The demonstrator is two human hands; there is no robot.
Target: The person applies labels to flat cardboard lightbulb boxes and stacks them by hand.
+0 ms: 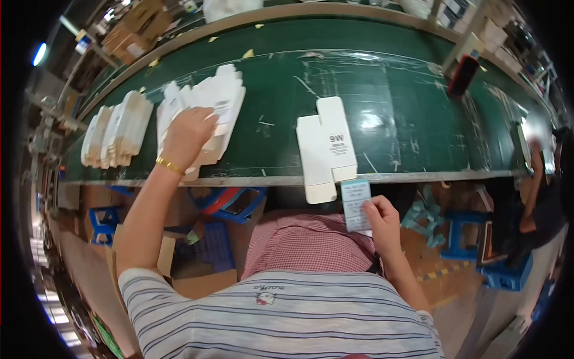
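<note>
1. Hands are working well apart: the left hand [188, 134] is resting in the upper left of the frame, and the right hand [382, 222] is sitting low at centre right, below the edge of the bench [406, 119].
2. The left hand is lying palm-down on a fanned pile of flat white cartons [218, 102], with its fingers curling loosely over the top one. I cannot tell whether it is actually gripping a carton. A gold bracelet [170, 165] is circling the wrist.
3. The right hand is pinching a pale blue printed slip [356, 203] between thumb and fingers, holding it upright just under the bench edge, above the person's lap.
4. A flattened white box [327, 149] marked "9W" is lying in the centre of the frame on the green bench. Its lower end is overhanging the edge, just beside the top of the slip.
5. A second pile [116, 134] of white cartons is lying to the left of the first, near it but apart.
6. A red and black object [463, 75] is leaning in the upper right of the frame.
7. Blue stools [457, 233] are standing on the floor at lower right, and another person's arm [538, 197] is showing at the right edge.
</note>
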